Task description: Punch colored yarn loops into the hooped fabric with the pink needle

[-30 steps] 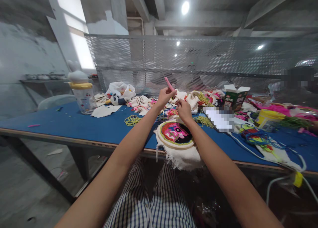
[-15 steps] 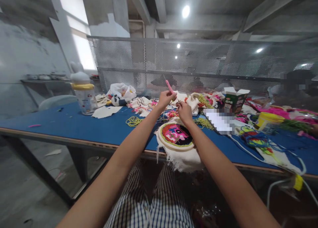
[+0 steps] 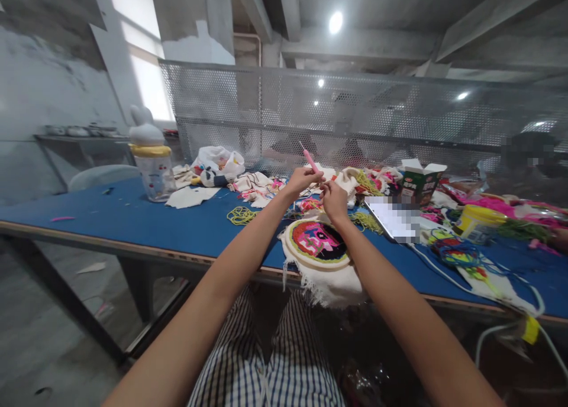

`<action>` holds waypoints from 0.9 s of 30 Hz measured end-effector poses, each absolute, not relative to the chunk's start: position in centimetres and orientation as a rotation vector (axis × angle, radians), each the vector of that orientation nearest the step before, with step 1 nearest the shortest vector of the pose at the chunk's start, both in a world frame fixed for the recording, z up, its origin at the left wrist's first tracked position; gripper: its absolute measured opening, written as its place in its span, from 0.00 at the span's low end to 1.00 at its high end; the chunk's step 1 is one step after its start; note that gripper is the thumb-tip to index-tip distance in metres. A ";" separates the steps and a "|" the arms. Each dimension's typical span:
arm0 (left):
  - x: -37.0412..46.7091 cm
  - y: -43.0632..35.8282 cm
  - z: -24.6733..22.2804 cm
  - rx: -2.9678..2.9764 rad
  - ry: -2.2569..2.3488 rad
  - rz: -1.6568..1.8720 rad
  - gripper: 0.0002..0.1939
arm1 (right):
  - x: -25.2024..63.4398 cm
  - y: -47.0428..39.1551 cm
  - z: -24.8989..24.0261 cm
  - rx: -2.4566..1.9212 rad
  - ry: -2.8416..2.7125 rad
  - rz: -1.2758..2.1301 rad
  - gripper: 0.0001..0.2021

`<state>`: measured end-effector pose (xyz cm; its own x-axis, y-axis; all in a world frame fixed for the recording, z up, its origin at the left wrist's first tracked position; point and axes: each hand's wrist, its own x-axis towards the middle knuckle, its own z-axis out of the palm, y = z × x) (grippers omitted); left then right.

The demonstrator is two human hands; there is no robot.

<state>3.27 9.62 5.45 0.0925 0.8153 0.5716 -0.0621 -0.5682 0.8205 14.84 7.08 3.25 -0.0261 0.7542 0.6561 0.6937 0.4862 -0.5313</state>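
Observation:
A pink punch needle (image 3: 312, 162) is pinched in my left hand (image 3: 303, 180), its thin metal tip slanting up and to the left. Close beside it, my right hand (image 3: 334, 199) has its fingers pressed together near the tool's lower end. What those fingers pinch is too small to make out. Below both hands, an embroidery hoop (image 3: 290, 252) lies at the table's front edge, holding cloth with a looped design (image 3: 318, 240) in pink, red, black and yellow-green. Frayed white cloth (image 3: 331, 284) hangs from the hoop over the edge.
Yellow-green yarn (image 3: 242, 216) lies left of my hands. A phone (image 3: 393, 219) with a white cable stands out on the right, near a green box (image 3: 421, 181) and a yellow-lidded tub (image 3: 481, 220). A bunny-topped bottle (image 3: 153, 170) stands left. Perforated metal screen (image 3: 204, 99) behind.
My hands have come closer together, the left one shifting right and slightly down with the punch needle. Its metal tip now shows clearly. The hoop stays on the table edge.

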 end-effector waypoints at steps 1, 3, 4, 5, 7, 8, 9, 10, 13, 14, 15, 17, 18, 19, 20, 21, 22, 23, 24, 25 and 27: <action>3.3 9.7 5.3 1.674 0.744 1.542 0.07 | 14.8 7.1 3.3 -1.235 -1.742 0.072 0.10; 3.4 10.0 5.1 1.701 0.732 1.506 0.08 | 14.8 7.1 3.3 -1.243 -1.739 0.064 0.10; 3.5 10.1 5.0 1.712 0.730 1.496 0.09 | 14.8 7.0 3.3 -1.248 -1.739 0.063 0.11; 3.6 10.2 4.9 1.718 0.730 1.493 0.09 | 14.8 7.0 3.4 -1.252 -1.743 0.064 0.11; 3.6 10.4 4.8 1.718 0.733 1.505 0.09 | 14.8 7.0 3.4 -1.258 -1.760 0.075 0.12; 3.5 10.5 4.9 1.711 0.737 1.519 0.09 | 14.7 7.0 3.4 -1.259 -1.772 0.082 0.12; 3.3 10.6 5.1 1.696 0.744 1.544 0.09 | 14.7 7.0 3.5 -1.260 -1.784 0.089 0.12; 3.1 10.7 5.2 1.675 0.753 1.578 0.09 | 14.7 7.0 3.5 -1.264 -1.795 0.091 0.13; 2.4 11.0 5.6 1.593 0.788 1.694 0.09 | 14.7 7.1 3.3 -1.289 -1.820 0.084 0.12; 2.1 11.1 5.7 1.573 0.799 1.721 0.09 | 14.7 7.1 3.3 -1.300 -1.826 0.082 0.12; 2.0 11.1 5.7 1.563 0.807 1.736 0.09 | 14.8 7.2 3.2 -1.312 -1.830 0.080 0.12; 1.9 11.1 5.6 1.566 0.815 1.735 0.09 | 15.0 7.3 3.1 -1.337 -1.828 0.079 0.12; 2.0 11.1 5.5 1.576 0.814 1.725 0.09 | 15.1 7.4 3.1 -1.348 -1.823 0.078 0.12; 2.2 10.9 5.4 1.591 0.810 1.713 0.09 | 15.2 7.4 3.1 -1.359 -1.817 0.075 0.12; 2.5 10.8 5.2 1.609 0.804 1.697 0.09 | 15.2 7.4 3.1 -1.367 -1.813 0.073 0.12; 2.7 10.6 5.1 1.630 0.799 1.677 0.08 | 15.2 7.4 3.1 -1.372 -1.811 0.069 0.12; 3.0 10.4 5.0 1.654 0.795 1.652 0.08 | 15.2 7.4 3.0 -1.375 -1.811 0.066 0.12; 3.4 10.3 4.9 1.681 0.792 1.623 0.08 | 15.2 7.3 3.0 -1.375 -1.814 0.062 0.12; 3.6 10.1 4.8 1.707 0.792 1.593 0.08 | 15.1 7.2 3.0 -1.374 -1.819 0.058 0.12; 3.9 10.0 4.7 1.729 0.792 1.568 0.08 | 15.0 7.2 3.1 -1.372 -1.824 0.054 0.12; 4.2 9.9 4.7 1.754 0.793 1.546 0.09 | 14.9 7.1 3.1 -1.363 -1.833 0.043 0.12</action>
